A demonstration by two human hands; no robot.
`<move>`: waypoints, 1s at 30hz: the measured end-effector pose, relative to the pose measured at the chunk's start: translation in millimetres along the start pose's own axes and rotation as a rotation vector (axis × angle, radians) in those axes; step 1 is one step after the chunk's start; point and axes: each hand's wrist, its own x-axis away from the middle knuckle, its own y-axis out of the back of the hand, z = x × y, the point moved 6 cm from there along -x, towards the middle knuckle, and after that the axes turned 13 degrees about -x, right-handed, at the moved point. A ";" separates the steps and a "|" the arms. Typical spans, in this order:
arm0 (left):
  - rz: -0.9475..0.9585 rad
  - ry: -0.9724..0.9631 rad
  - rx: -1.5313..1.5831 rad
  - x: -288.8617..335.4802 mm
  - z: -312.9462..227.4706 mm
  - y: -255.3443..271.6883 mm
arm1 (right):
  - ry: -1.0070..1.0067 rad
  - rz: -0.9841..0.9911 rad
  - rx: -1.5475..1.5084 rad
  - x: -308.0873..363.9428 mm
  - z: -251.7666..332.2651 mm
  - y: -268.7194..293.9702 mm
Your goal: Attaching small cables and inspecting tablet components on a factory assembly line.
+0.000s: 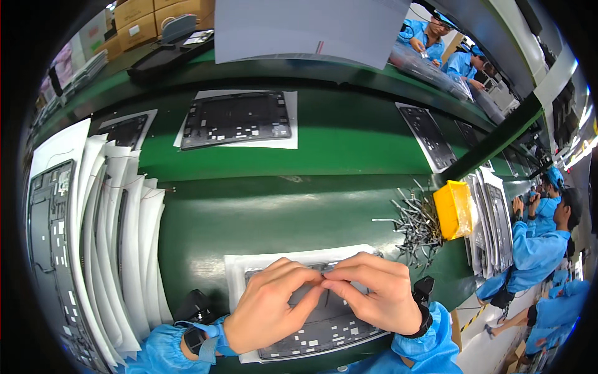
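Observation:
Both my hands meet over a dark tablet housing [311, 340] that lies on a white sheet [234, 274] at the table's near edge. My left hand [274, 305] is closed in a pinch, thumb against forefinger. Its fingertips touch those of my right hand [377, 290], which is pinched likewise. Between them is a small, thin dark strip [327, 299], partly hidden by the fingers; its exact kind does not show. Pale small pads dot the housing's near side. Right of my hands lies a loose heap of thin dark and silvery strips [418, 224].
A yellow bin [453, 210] stands beside the heap, with stacked housings [492, 218] behind it. Housings layered with white sheets [124, 249] fill the left side. Another housing [240, 117] rests on the far green belt. A green post [492, 137] slants in at right. Co-workers [529, 249] sit beyond.

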 end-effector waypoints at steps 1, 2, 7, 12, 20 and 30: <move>0.002 0.034 0.005 -0.2 3.2 1.7 | 0.005 0.007 -0.009 -1.7 -0.5 -2.8; 0.004 0.069 0.012 0.3 6.3 3.1 | -0.010 0.026 -0.028 -2.4 -2.3 -5.2; 0.037 0.122 0.079 -1.6 8.9 1.0 | -0.038 0.081 -0.044 -0.6 -17.3 -5.8; 0.130 0.161 0.067 -3.0 22.1 -12.3 | -0.112 0.078 -0.102 3.0 -35.6 -2.6; 0.395 0.440 0.425 3.3 35.1 -20.2 | 0.061 0.144 -0.262 6.4 -43.2 -1.6; 0.030 -0.253 -0.602 -18.7 24.9 -7.5 | -0.035 0.136 0.038 14.7 -77.2 -3.4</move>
